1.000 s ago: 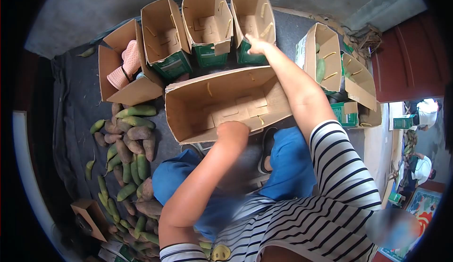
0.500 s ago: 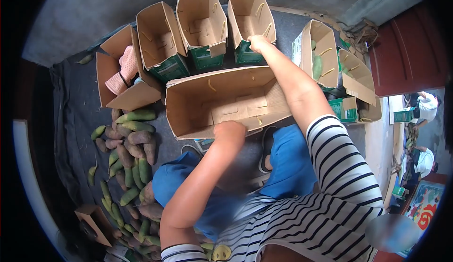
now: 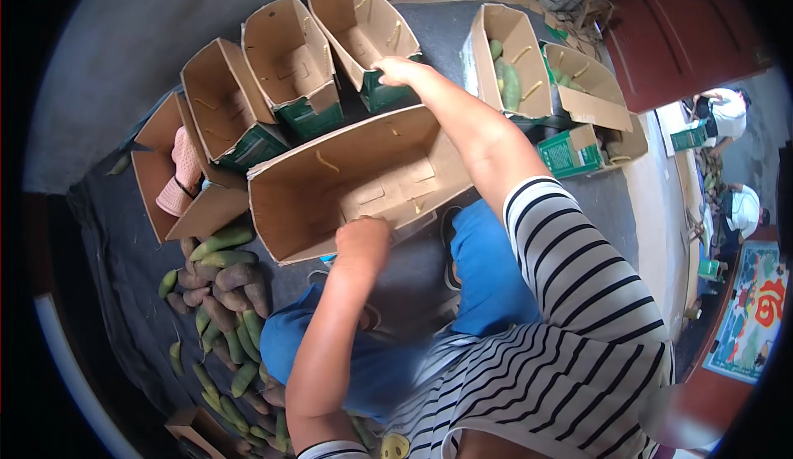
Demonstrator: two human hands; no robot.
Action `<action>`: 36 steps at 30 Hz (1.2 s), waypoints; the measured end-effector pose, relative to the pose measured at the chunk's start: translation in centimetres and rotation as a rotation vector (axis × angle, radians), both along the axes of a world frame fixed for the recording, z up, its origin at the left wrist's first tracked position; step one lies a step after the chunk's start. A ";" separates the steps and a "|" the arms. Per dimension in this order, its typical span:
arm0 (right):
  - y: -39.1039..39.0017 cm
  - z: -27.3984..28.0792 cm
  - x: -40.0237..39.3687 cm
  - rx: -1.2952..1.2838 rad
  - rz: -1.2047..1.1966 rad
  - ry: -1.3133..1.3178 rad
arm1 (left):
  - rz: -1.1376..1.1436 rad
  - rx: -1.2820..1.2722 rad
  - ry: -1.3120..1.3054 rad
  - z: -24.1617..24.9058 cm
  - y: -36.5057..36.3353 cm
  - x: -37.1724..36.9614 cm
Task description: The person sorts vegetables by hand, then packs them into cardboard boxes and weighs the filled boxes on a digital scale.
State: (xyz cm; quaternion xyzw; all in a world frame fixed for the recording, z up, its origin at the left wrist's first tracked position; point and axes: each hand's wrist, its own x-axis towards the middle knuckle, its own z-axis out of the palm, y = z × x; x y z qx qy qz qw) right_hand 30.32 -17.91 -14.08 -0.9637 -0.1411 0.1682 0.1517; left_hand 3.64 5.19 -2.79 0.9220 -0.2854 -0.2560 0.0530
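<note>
My left hand (image 3: 363, 242) is closed over the near rim of a large open cardboard box (image 3: 281, 203), which stands in front of my knees. Inside that box I see bare folded flaps and yellow rope handles. My right arm reaches across its right end. At the back, my right hand (image 3: 398, 71) grips the near rim of a narrower open box (image 3: 343, 9) with green printed sides; its fingertips are partly hidden. Two similar boxes, one in the middle (image 3: 281, 33) and one further left (image 3: 206, 79), stand beside it.
Green and purplish long vegetables (image 3: 235, 277) lie heaped on the dark sheet at left. A tilted box (image 3: 153, 166) holds a pink perforated item (image 3: 180, 178). At right, boxes (image 3: 529, 46) contain green vegetables (image 3: 508, 83). Two people (image 3: 727, 116) work far right.
My view has turned, so the boxes appear further left and the large box more tilted. Both hands keep hold of the same two rims.
</note>
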 end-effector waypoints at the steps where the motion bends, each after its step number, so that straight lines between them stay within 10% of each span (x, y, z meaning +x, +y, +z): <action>1: 0.5 0.5 -0.4 0.075 -0.073 -0.082 | -0.010 0.007 -0.004 -0.2 0.1 0.0; 14: -0.7 16.2 -21.6 0.601 0.099 -0.600 | -0.094 0.030 -0.033 -0.5 0.4 0.2; 21: -8.2 6.5 -34.8 0.783 -0.745 -0.483 | -0.065 0.032 -0.035 -0.2 0.2 0.1; 26: -10.9 -0.7 -44.3 0.577 -0.802 -0.293 | -0.037 0.040 -0.018 0.8 -0.6 0.1; 36: -12.8 3.7 -49.7 0.241 -0.876 -0.209 | -0.076 0.009 -0.029 0.7 -0.4 0.0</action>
